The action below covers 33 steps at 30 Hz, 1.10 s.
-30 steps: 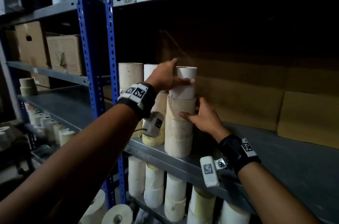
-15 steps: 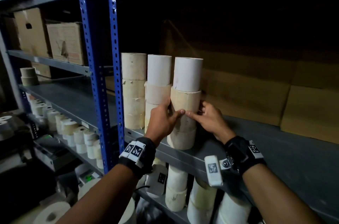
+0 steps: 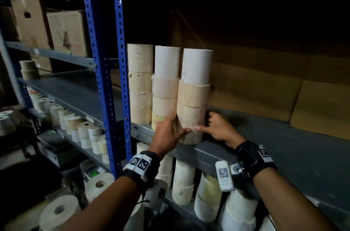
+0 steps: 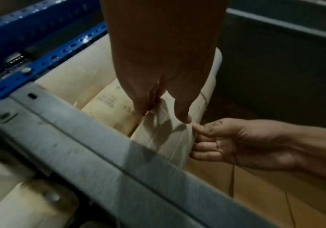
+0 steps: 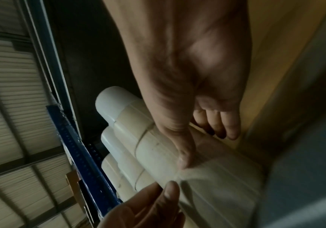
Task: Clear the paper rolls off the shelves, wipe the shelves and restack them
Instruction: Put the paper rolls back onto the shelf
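Paper rolls stand in three upright stacks at the left end of the grey shelf (image 3: 265, 147), just beside the blue upright (image 3: 121, 60). We record the right-hand stack (image 3: 193, 98) as four rolls high: a white roll (image 3: 197, 66) on top and three cream rolls below it, the lowest resting on the shelf near its front edge. The middle stack (image 3: 165, 87) touches it on the left, and the left stack (image 3: 140, 83) stands next to the upright. Both hands are at the bottom roll (image 3: 192, 136) of the right-hand stack. The left hand (image 3: 166, 136) has its grip closed on that roll, fingers reaching into the gap between the middle and right stacks and thumb curled across the roll's front. The right hand (image 3: 217, 128) grasps the same roll from the opposite side, thumb on the front and fingers curled round behind. In the left wrist view the two thumb tips nearly meet on the face of the bottom roll (image 4: 164, 138); we cannot tell whether they touch. Brown cardboard (image 3: 265, 87) lines the back of the shelf behind the stacks. Further rolls stand on the shelf below (image 3: 183, 179) and on the neighbouring bay's lower shelf (image 3: 75, 126). Cardboard boxes (image 3: 66, 30) sit on the upper shelf at left.
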Available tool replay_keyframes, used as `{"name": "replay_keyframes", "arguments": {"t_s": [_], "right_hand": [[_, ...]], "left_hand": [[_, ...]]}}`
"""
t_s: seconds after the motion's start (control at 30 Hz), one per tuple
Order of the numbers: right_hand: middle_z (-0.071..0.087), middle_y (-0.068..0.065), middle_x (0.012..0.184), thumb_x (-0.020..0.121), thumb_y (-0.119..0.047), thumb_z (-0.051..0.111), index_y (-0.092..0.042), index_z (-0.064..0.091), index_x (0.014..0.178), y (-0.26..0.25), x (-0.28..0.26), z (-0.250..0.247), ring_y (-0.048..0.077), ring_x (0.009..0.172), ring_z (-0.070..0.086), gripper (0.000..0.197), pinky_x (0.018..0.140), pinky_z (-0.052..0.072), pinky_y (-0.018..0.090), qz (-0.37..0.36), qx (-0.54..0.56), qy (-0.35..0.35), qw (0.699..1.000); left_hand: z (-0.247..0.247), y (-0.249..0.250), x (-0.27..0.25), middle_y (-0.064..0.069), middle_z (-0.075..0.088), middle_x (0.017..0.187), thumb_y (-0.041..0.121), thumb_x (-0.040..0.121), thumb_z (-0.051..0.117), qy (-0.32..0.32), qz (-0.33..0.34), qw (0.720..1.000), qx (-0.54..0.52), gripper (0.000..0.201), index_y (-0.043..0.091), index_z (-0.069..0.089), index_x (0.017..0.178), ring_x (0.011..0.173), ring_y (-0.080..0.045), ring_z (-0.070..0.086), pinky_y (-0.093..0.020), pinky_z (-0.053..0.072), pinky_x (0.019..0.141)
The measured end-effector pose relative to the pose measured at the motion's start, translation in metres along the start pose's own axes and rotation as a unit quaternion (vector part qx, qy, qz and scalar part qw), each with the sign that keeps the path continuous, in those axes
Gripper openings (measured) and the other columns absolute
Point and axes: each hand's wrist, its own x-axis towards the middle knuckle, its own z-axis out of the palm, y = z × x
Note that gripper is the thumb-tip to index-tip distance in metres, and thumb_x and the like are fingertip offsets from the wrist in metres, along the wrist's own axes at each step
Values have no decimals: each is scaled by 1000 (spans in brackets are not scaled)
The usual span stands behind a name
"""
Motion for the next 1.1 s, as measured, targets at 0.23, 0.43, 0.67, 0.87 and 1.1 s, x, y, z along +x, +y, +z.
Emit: {"name": "replay_keyframes", "arguments": {"t_s": [0.23,0.43,0.67,0.87,1.1], "right_hand": [[70,12,131,85,-6,84,1,57,130,10,0,10,17,115,70,53,101,56,32,-12,12,19,1000],[74,1,124,80,-30,90,-12,63,126,9,2,8,13,107,73,56,99,59,43,-26,-45,14,999],[60,-5,142,76,-51,89,-21,47,145,-12,2,-9,8,117,66,86,101,56,31,-34,14,-8,999],[23,12,170,81,-47,84,-24,10,166,-65,25,-46,24,153,32,114,120,37,39,-68,92,39,993],[52,-2,155,65,-69,87,-29,48,147,-73,39,-54,18,143,49,99,116,44,54,-113,80,-22,990]], "left_hand": [[12,-5,-5,10,75,105,46,85,83,40,3,999,6,51,29,63,129,97,-11,70,-40,61,87],[10,7,-10,9,67,83,41,90,81,35,0,998,58,30,23,60,101,79,-12,65,-40,60,75],[-16,16,12,8,75,112,77,84,67,9,-7,1000,24,58,31,66,119,105,-13,69,-43,62,90],[-47,72,59,7,74,126,66,88,72,64,51,996,-18,60,30,64,135,116,-8,68,-32,57,98],[-52,78,86,4,78,98,72,88,64,47,60,995,66,55,28,69,119,94,-17,74,-42,61,82]]}}
